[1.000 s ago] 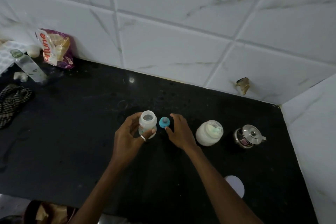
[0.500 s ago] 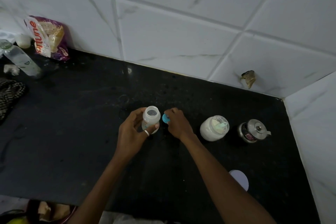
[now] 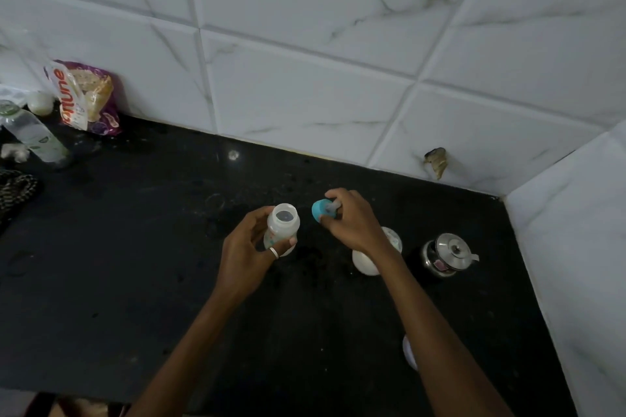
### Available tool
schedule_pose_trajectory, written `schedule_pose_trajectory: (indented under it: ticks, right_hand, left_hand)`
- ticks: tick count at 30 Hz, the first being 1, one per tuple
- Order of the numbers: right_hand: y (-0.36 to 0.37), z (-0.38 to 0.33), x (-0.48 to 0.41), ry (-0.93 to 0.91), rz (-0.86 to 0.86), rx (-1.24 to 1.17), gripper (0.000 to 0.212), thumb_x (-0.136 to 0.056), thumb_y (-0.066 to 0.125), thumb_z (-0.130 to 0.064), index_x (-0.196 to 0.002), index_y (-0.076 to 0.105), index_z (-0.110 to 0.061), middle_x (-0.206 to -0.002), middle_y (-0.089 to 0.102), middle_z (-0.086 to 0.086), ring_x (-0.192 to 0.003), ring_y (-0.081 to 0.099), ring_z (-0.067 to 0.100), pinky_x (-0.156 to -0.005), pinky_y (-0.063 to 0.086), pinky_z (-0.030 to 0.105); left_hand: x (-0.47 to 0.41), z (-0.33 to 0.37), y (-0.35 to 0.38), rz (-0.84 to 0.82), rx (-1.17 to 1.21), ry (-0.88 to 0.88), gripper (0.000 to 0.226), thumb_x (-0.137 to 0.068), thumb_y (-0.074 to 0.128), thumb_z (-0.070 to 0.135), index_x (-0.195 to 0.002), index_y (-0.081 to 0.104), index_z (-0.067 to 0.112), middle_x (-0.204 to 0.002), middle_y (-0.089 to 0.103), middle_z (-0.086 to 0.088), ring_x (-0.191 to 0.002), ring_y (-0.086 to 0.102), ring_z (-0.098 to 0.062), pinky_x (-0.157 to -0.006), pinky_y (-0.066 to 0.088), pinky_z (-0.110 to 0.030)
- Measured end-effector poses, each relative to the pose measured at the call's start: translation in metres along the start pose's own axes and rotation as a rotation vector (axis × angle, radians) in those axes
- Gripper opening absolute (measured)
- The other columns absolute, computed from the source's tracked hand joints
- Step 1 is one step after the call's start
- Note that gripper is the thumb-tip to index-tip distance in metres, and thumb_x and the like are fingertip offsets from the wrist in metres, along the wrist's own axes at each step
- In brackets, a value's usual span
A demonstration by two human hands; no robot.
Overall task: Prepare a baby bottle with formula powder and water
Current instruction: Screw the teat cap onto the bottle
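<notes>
My left hand [image 3: 249, 247] grips a small translucent baby bottle [image 3: 283, 225] with an open mouth, held upright just above the black counter [image 3: 135, 264]. Just right of the bottle's mouth, my right hand [image 3: 352, 218] holds the blue nipple cap [image 3: 321, 210], lifted off the counter and tilted on its side. A white formula jar [image 3: 366, 262] stands behind my right wrist, which partly hides it.
A small steel lidded pot [image 3: 449, 254] stands right of the jar. A white round lid [image 3: 409, 354] lies by my right forearm. At the far left are a clear water bottle [image 3: 30, 134], a snack packet [image 3: 86, 98] and a patterned cloth [image 3: 15, 191]. Tiled walls close the back and right.
My right hand has picked the blue nipple cap up from the counter and raised it beside the bottle's mouth. My left hand keeps holding the bottle.
</notes>
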State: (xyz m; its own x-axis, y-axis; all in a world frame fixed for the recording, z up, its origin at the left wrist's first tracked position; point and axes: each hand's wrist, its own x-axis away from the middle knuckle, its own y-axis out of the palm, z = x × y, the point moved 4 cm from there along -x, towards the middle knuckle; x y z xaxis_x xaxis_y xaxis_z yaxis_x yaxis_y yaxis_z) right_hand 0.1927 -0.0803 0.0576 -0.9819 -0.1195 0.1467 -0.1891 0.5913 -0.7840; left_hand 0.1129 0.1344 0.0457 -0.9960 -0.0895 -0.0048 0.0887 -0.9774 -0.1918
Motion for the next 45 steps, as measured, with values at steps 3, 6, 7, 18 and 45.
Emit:
schedule_pose_trajectory:
  ticks: [3,6,7,18,45]
  right_hand:
    - [-0.058,-0.015,0.012,-0.058,0.053,-0.041,0.041,-0.085,0.077,-0.025,-0.124,0.064,-0.026,-0.120,0.059,-0.002,-0.098,0.064,0.009,-0.090,0.057,0.030]
    - [-0.119,-0.042,0.028,-0.142,0.090,-0.037,0.039,-0.086,0.079,-0.026,-0.123,0.065,-0.024,-0.119,0.061,-0.005,-0.099,0.063,0.007,-0.079,0.051,0.013]
    - [-0.139,-0.053,0.034,-0.171,0.092,-0.032,0.039,-0.087,0.079,-0.026,-0.123,0.065,-0.023,-0.120,0.061,-0.007,-0.099,0.063,0.006,-0.077,0.053,0.014]
    - [-0.269,-0.137,0.086,-0.468,0.103,0.112,0.048,-0.088,0.076,-0.021,-0.132,0.060,-0.031,-0.117,0.061,-0.021,-0.106,0.061,0.000,-0.087,0.054,0.011]
    - [-0.287,-0.165,0.084,-0.539,-0.174,0.365,0.043,-0.087,0.070,-0.006,-0.127,0.069,-0.023,-0.118,0.062,-0.016,-0.111,0.063,0.009,-0.096,0.056,0.026]
  left_hand:
    - [-0.004,0.022,0.014,0.017,0.008,0.049,0.058,-0.076,0.089,0.018,-0.127,0.063,0.023,-0.119,0.073,0.010,-0.111,0.070,-0.006,-0.093,0.058,-0.029]
    - [-0.009,0.056,0.031,0.005,0.032,0.111,0.057,-0.076,0.089,0.018,-0.126,0.063,0.022,-0.119,0.073,0.010,-0.110,0.070,-0.006,-0.091,0.058,-0.026]
    - [-0.011,0.069,0.037,-0.002,0.036,0.138,0.057,-0.076,0.089,0.019,-0.126,0.062,0.022,-0.118,0.072,0.011,-0.110,0.069,-0.004,-0.090,0.057,-0.023]
    - [-0.016,0.178,0.065,-0.005,0.000,0.357,0.061,-0.076,0.083,0.040,-0.130,0.056,0.027,-0.121,0.065,0.020,-0.111,0.064,0.000,-0.080,0.050,-0.004]
    - [-0.016,0.221,0.074,-0.011,-0.042,0.414,0.061,-0.068,0.073,0.054,-0.122,0.051,0.036,-0.110,0.057,0.036,-0.099,0.061,0.015,-0.075,0.043,0.003]
